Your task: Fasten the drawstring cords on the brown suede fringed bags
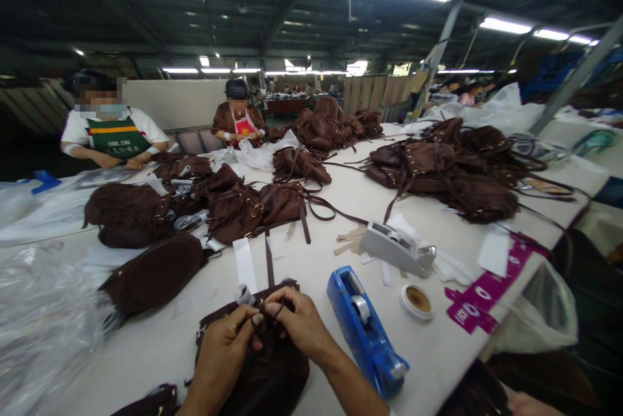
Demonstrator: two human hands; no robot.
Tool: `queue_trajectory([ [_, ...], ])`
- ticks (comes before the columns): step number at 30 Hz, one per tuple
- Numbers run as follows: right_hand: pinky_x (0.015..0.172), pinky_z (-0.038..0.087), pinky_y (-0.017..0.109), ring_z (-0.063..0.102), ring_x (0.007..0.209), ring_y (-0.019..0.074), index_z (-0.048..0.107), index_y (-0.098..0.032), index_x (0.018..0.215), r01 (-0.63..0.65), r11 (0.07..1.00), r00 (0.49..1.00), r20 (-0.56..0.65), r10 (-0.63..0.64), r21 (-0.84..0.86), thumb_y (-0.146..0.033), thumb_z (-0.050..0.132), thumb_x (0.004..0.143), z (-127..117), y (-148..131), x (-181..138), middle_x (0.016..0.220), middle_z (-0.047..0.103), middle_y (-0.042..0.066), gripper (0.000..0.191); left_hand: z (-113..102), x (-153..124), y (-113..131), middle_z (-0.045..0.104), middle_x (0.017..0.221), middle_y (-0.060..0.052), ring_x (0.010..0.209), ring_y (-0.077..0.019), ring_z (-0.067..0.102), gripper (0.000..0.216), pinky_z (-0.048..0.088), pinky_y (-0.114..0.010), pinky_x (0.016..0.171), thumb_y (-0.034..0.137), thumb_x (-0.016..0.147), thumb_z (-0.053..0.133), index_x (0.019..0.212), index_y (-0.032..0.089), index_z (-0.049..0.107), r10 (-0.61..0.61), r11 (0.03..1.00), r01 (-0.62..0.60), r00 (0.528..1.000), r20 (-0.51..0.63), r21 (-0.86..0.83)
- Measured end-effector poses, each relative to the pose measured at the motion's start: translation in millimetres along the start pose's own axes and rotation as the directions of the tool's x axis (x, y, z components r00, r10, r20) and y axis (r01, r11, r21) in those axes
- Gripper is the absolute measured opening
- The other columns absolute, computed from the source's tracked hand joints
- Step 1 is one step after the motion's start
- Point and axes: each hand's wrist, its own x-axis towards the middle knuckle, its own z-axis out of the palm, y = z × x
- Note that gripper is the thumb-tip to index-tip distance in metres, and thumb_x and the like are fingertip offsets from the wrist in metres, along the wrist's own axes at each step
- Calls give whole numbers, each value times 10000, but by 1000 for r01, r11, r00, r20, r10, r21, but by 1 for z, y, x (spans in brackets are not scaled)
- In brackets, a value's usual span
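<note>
A dark brown handbag (272, 377) lies on the white table right in front of me, with metal eyelets along its top edge. Over that edge, my left hand (226, 344) pinches a thin brown drawstring cord. Close beside it, my right hand (296, 318) has thumb and forefinger closed on the same dark cord. The fingertips of both hands almost meet, and they partly hide the cord. A roll of pale wrapping (246, 296) sticks out at the bag's top. Behind it, a brown strap (269, 260) runs away across the table.
Right of the bag stand a blue tape dispenser (365, 331), a grey tape dispenser (396, 247) and a round tin (417, 302). Brown bags (438, 163) are heaped further back. Clear plastic (43, 325) covers the left side. Two co-workers (114, 124) stand across the table.
</note>
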Motion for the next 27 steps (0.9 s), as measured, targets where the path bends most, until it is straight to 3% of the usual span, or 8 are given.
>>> queue_trajectory([
  [3, 511, 441, 212, 558, 626, 122, 692, -207, 947, 5, 1000, 1000, 20, -5, -28, -384, 646, 810, 2, -4, -3, 775, 628, -15, 228, 2, 3, -2, 660, 584, 41, 606, -196, 621, 289, 412, -258, 620, 473, 899, 508, 906, 260, 703, 8, 1000, -8, 1000, -5, 20],
  [7, 667, 469, 247, 600, 736, 141, 695, -223, 888, 140, 970, 989, -13, -145, -199, -286, 612, 840, 0, -6, -3, 803, 659, -19, 115, 2, 1, 0, 641, 564, 44, 598, -188, 605, 281, 403, -250, 606, 477, 891, 527, 871, 258, 702, 15, 1000, -14, 999, -41, 26],
  [10, 765, 457, 276, 622, 827, 162, 690, -213, 856, 180, 925, 974, -73, -216, -336, -191, 593, 825, -3, -3, 2, 842, 686, -5, 104, -2, -3, 3, 629, 560, 38, 594, -173, 582, 306, 400, -240, 605, 499, 883, 544, 788, 238, 671, 4, 998, -9, 997, -77, -58],
  [13, 773, 451, 286, 625, 820, 166, 681, -205, 830, 134, 909, 967, -147, -206, -393, -150, 580, 805, -4, 1, 6, 826, 689, 1, 117, -4, -5, 6, 596, 530, 38, 566, -149, 545, 347, 403, -233, 606, 526, 887, 540, 758, 218, 635, 2, 977, -7, 1000, -24, -212],
  [18, 765, 481, 297, 641, 823, 177, 670, -210, 869, 65, 964, 987, -126, -101, -258, -204, 627, 779, 0, 1, 4, 840, 693, -1, 100, 8, 8, -1, 701, 767, -11, 666, -164, 631, 391, 470, -254, 632, 535, 760, 694, 936, 198, 604, -96, 883, 108, 994, 50, -457],
  [22, 919, 491, 329, 647, 1036, 198, 615, -226, 1149, 117, 991, 993, 25, -116, -59, -84, 638, 666, 3, 3, 2, 1078, 693, 19, 504, 15, 19, -4, 718, 1018, -90, 866, -227, 686, 589, 519, -303, 720, 419, 629, 812, 1116, 176, 586, -77, 844, 133, 989, 129, -519],
  [24, 926, 502, 335, 650, 1067, 198, 570, -228, 1233, 123, 992, 988, 95, -126, 36, -71, 606, 681, 2, 5, 2, 1134, 681, 32, 575, 14, 21, -4, 727, 900, -71, 800, -219, 683, 492, 511, -294, 681, 417, 646, 788, 1031, 157, 625, -83, 884, 140, 986, 146, -445],
  [27, 859, 528, 320, 680, 981, 191, 603, -214, 1185, 116, 993, 992, 43, -117, 10, -103, 577, 746, -1, 5, 1, 1061, 696, 37, 454, 10, 22, -5, 687, 673, -10, 573, -160, 612, 420, 439, -251, 538, 457, 709, 709, 981, 143, 644, -161, 917, 201, 977, 140, -344],
])
